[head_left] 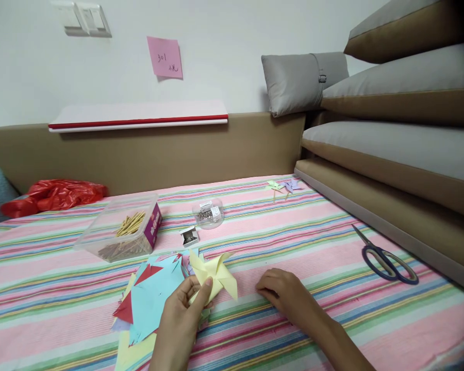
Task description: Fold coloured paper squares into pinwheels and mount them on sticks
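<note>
A pale yellow paper pinwheel (pixel 220 275) is pinched in my left hand (pixel 189 301), the thumb pressing its centre where the folded points meet. To its right, just above the striped cloth, my right hand (pixel 280 288) is closed with curled fingers; whatever is between the fingertips, if anything, is hidden. Beneath and beside my left hand lies a pile of cut paper, with a light blue sheet (pixel 154 296) on top and red pieces (pixel 127 309) around it. Beyond the pile stands a small white box (pixel 189 236) of metal bits.
A clear tub (pixel 118 250) of wooden sticks (pixel 130 224) and a round clear container (pixel 209 215) stand behind. Scissors (pixel 386 263) lie at right, near stacked cushions (pixel 402 149). Green (pixel 274 186) and purple (pixel 292 185) pinwheels on sticks lie far back. A red plastic bag (pixel 58 196) is at left.
</note>
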`<control>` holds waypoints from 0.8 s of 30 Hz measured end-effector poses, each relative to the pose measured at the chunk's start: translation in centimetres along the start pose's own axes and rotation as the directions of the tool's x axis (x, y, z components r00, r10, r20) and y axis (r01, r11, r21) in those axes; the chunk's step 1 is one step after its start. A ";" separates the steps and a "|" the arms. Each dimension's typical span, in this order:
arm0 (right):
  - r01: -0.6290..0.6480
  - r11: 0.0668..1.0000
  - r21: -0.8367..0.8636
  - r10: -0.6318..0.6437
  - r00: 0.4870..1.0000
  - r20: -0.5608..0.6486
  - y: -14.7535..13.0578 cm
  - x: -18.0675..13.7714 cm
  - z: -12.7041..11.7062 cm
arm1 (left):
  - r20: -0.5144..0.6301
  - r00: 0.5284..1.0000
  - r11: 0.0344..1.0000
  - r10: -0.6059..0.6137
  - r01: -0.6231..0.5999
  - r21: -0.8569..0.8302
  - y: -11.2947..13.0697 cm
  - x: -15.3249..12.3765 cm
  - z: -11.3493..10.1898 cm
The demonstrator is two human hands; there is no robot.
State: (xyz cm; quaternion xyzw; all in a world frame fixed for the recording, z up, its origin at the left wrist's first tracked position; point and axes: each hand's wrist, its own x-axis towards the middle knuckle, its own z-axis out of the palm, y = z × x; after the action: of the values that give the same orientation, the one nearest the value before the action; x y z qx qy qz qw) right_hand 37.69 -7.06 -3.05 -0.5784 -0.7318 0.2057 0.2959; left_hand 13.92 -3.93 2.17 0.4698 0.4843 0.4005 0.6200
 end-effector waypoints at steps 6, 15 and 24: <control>0.048 0.999 0.013 -0.048 0.998 0.027 0.0 0.0 -0.3 | -0.038 0.999 0.998 0.020 -0.018 0.058 0.1 -0.3 0.5; -0.009 0.996 0.092 0.007 1.000 0.026 0.2 0.6 -1.0 | -0.042 0.999 0.997 0.010 -0.007 0.077 0.2 -0.3 0.4; -0.032 0.986 0.163 0.028 0.999 0.028 0.3 0.5 -1.0 | 0.011 1.000 0.995 0.027 -0.028 0.093 0.0 -0.2 0.4</control>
State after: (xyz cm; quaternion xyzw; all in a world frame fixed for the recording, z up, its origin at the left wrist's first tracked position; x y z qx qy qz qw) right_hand 38.50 -6.57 -2.35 -0.5603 -0.7076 0.2768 0.3298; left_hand 14.26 -4.23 2.25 0.5069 0.4928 0.3838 0.5941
